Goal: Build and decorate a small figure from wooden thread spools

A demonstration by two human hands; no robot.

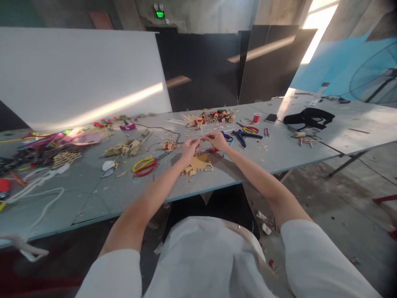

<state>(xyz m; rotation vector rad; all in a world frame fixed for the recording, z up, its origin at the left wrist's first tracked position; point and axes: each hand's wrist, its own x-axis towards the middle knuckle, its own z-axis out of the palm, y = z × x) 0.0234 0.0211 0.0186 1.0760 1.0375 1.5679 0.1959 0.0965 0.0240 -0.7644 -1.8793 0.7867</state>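
Note:
My left hand [190,149] and my right hand [217,140] meet above the middle of the table, fingertips pinched close together. What sits between the fingers is too small to make out. Under them lies a piece of tan cardboard [204,161] with round holes and ragged cut edges. To the left of my left hand rest scissors [144,166] with yellow and red handles, and a small tan roll with a red band [167,145]. Beyond my right hand lie a dark blue hand tool [240,137] and pliers [250,129] with red and yellow handles.
Several red-banded rolls [221,116] and thin sticks [187,118] are heaped at the back. A red spool [256,118], a dark flat phone-like object [271,118] and a black cloth item [310,118] lie right. Cardboard scraps [124,148] and tangled strips [40,151] cover the left.

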